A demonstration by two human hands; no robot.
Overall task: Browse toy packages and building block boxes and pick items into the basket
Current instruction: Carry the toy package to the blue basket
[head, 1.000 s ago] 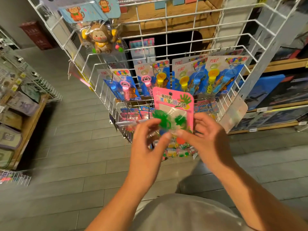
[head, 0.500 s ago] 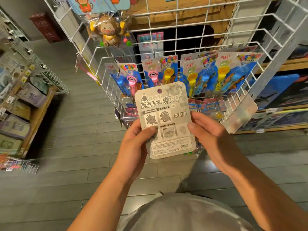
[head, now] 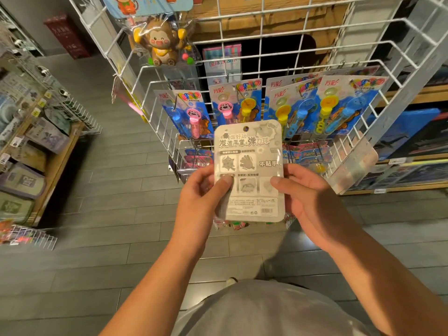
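Head view: both hands grip a toy card [head: 248, 170] upright, grey printed back toward the camera; the left hand [head: 202, 197] pinches its left edge with the thumb across the print, the right hand [head: 306, 195] its right edge. Just behind stands a white wire rack [head: 274, 57] hung with blue bubble-wand packs [head: 339, 105] and, higher, a monkey toy [head: 160, 42].

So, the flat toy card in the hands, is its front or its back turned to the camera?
Its back: the grey toy card shows only grey print and a barcode.
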